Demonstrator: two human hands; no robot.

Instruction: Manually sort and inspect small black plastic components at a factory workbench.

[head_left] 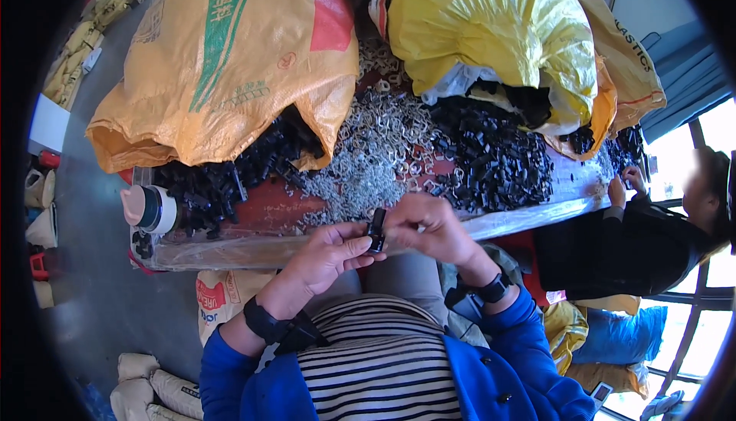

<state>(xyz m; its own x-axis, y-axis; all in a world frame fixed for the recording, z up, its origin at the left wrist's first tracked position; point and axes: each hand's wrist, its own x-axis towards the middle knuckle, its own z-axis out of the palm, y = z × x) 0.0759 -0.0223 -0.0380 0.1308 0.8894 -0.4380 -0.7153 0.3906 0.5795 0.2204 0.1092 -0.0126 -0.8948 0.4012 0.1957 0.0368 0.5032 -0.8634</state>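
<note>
Between the thumb and fingers of my left hand [333,254] is a small black plastic part [376,226], held upright over the table's near edge. My right hand [431,225] is close beside it, thumb and fingers pinched together; what they hold, if anything, is too small to make out. Just beyond both hands lies a heap of tiny pale, clear-looking pieces [356,183]. Loose metal rings [392,118] spread behind that heap. Black plastic parts are piled to the left [201,195] and to the right [494,164].
Large orange [253,45] and yellow [491,22] sacks lie on the table, black parts spilling from them. A white cup with a pink lid [146,208] stands at the left corner. At the right, another person [621,245] handles pieces. Filled sacks [153,390] sit on the floor.
</note>
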